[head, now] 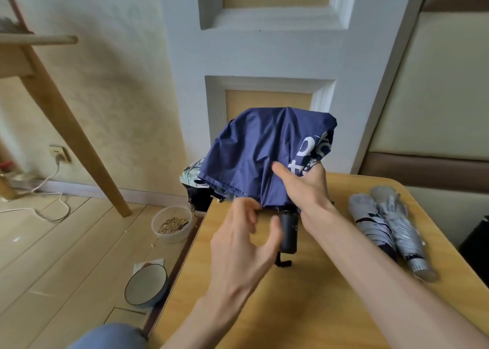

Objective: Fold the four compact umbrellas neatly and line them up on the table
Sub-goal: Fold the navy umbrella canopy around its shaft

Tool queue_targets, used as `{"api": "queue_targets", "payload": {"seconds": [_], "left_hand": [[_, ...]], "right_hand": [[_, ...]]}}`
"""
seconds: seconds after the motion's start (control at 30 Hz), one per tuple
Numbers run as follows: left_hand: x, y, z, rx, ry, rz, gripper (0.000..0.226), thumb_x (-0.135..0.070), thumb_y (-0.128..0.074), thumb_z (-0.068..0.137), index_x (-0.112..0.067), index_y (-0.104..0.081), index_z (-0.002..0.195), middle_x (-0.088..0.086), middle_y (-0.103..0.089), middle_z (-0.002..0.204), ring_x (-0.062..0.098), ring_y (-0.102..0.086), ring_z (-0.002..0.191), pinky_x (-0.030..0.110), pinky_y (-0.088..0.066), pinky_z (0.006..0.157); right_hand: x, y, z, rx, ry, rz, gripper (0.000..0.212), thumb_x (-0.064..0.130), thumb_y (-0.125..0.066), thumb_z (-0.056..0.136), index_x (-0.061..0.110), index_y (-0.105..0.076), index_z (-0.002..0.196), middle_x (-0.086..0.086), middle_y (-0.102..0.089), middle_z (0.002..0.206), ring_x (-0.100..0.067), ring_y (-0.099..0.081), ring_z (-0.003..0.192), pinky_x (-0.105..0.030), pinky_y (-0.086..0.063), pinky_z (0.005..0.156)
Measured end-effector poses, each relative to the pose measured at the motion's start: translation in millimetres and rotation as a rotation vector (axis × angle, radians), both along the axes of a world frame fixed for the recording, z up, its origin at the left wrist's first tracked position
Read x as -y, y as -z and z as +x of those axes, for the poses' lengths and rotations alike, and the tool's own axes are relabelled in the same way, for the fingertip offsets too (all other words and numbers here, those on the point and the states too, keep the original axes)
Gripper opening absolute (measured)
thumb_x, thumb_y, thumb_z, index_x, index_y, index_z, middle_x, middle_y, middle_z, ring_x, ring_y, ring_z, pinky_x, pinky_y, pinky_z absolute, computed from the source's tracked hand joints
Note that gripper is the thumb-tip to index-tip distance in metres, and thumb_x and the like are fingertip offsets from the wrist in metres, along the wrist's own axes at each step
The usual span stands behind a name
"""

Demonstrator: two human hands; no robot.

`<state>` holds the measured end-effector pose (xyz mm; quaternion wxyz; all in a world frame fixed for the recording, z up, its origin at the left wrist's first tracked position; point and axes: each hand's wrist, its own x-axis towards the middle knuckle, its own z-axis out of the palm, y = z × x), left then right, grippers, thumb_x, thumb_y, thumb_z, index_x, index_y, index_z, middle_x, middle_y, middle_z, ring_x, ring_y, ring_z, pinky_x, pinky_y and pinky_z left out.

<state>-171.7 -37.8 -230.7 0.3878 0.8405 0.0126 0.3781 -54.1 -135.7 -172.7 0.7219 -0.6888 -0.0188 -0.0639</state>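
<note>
— Where are your hands?
— Your left hand [246, 240] has its fingers [247, 211] half-curled at the navy umbrella's [259, 147] hem, twelve o'clock on the tabletop [264, 309]; whether it pinches, I can't tell. Your right hand [307, 187] clasps the canopy.
— Handling?
— Limp and slippery, probably. Take the stiff black handle [289, 229]. The silver umbrellas [391, 227] lie at three o'clock.

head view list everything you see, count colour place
navy umbrella: 1, dark blue with white lettering, held over the table's far edge
silver umbrellas: 2, silver, folded, side by side on the table's right
patterned umbrella: 1, pale print, behind the navy one
table: 1, light wood, foreground
tub: 1, clear, grain inside, floor left of table
bowl: 1, white with dark rim, floor
wall socket: 1, cream, left wall, white cable
right hand: 1, grips the navy canopy
left hand: 1, at the canopy hem by the black handle, grip unclear
</note>
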Motion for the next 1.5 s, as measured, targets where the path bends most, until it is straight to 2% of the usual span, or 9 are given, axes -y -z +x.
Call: {"api": "queue_targets", "payload": {"seconds": [0.1,0.17,0.27,0.47,0.63,0.83,1.07,1.37,1.5], "left_hand": [[-7,-8,2,0.089,-0.073,-0.137,0.052,-0.055,-0.062,0.087,-0.024,-0.049,0.127,-0.009,-0.052,0.118,0.007,-0.057,0.11,0.033,-0.055,0.088],[-5,-8,8,-0.048,0.005,-0.213,0.098,-0.069,-0.066,0.082,-0.028,-0.022,0.16,-0.007,-0.033,0.155,0.009,-0.041,0.143,0.028,-0.042,0.113],[-4,-7,14,-0.242,0.25,-0.446,0.133,-0.084,-0.07,0.071,-0.042,0.014,0.165,-0.022,-0.005,0.172,-0.002,-0.007,0.159,0.029,-0.016,0.128],[-11,-6,23,-0.368,0.492,-0.791,0.072,-0.037,-0.092,0.08,-0.044,-0.05,0.138,-0.002,-0.065,0.136,0.016,-0.071,0.116,0.044,-0.064,0.087],[-7,-11,19,-0.455,0.446,-0.975,0.052,-0.03,-0.086,0.087,-0.019,-0.058,0.129,0.003,-0.076,0.096,0.025,-0.074,0.072,0.026,-0.046,0.046],[-11,-11,18,-0.447,0.545,-0.777,0.055,-0.049,-0.083,0.083,-0.018,-0.061,0.123,0.006,-0.078,0.106,0.028,-0.077,0.092,0.032,-0.053,0.061],[-12,-8,25,-0.56,0.624,-1.182,0.082,-0.087,-0.057,0.084,-0.032,-0.058,0.145,0.005,-0.068,0.14,0.034,-0.074,0.11,0.046,-0.06,0.081],[-13,2,28,-0.468,0.589,-0.799,0.068,-0.051,-0.087,0.079,-0.017,-0.062,0.133,0.009,-0.076,0.119,0.027,-0.075,0.106,0.045,-0.064,0.087],[-10,3,26,-0.426,0.605,-0.782,0.044,-0.013,-0.088,0.083,-0.003,-0.064,0.118,0.014,-0.075,0.09,0.026,-0.069,0.067,0.034,-0.059,0.063]], "right_hand": [[2,0,-6,0.02,-0.057,0.06,0.036,0.018,-0.086,0.087,0.017,-0.069,0.118,0.003,-0.08,0.108,-0.015,-0.077,0.1,-0.046,-0.061,0.098],[-1,1,-15,0.035,-0.108,0.088,0.039,0.014,-0.086,0.087,0.018,-0.07,0.122,0.005,-0.08,0.11,-0.012,-0.077,0.102,-0.044,-0.061,0.098],[-7,3,-27,-0.004,-0.23,0.187,0.039,0.008,-0.086,0.086,0.018,-0.072,0.122,0.002,-0.081,0.11,-0.018,-0.078,0.103,-0.045,-0.061,0.097],[-11,2,-35,-0.099,-0.337,0.35,0.038,0.001,-0.079,0.09,0.014,-0.071,0.125,-0.004,-0.08,0.113,-0.025,-0.078,0.104,-0.043,-0.064,0.088],[-11,4,-33,-0.061,-0.402,0.251,0.04,0.0,-0.078,0.091,0.018,-0.07,0.125,0.002,-0.08,0.115,-0.017,-0.076,0.108,-0.035,-0.061,0.093],[2,8,-25,-0.102,-0.345,0.247,0.03,0.002,-0.077,0.092,0.019,-0.072,0.116,-0.001,-0.081,0.108,-0.02,-0.079,0.097,-0.035,-0.064,0.076],[11,20,-28,-0.079,-0.321,0.276,0.034,-0.005,-0.076,0.09,0.014,-0.073,0.119,-0.004,-0.081,0.111,-0.023,-0.078,0.105,-0.043,-0.061,0.093],[6,22,-38,-0.116,-0.381,0.322,0.039,-0.008,-0.074,0.089,0.014,-0.072,0.12,-0.005,-0.081,0.109,-0.024,-0.078,0.103,-0.036,-0.064,0.082],[10,19,-39,-0.11,-0.476,0.221,0.044,-0.004,-0.075,0.092,0.016,-0.068,0.13,-0.004,-0.079,0.118,-0.022,-0.076,0.109,-0.042,-0.062,0.095]]}}
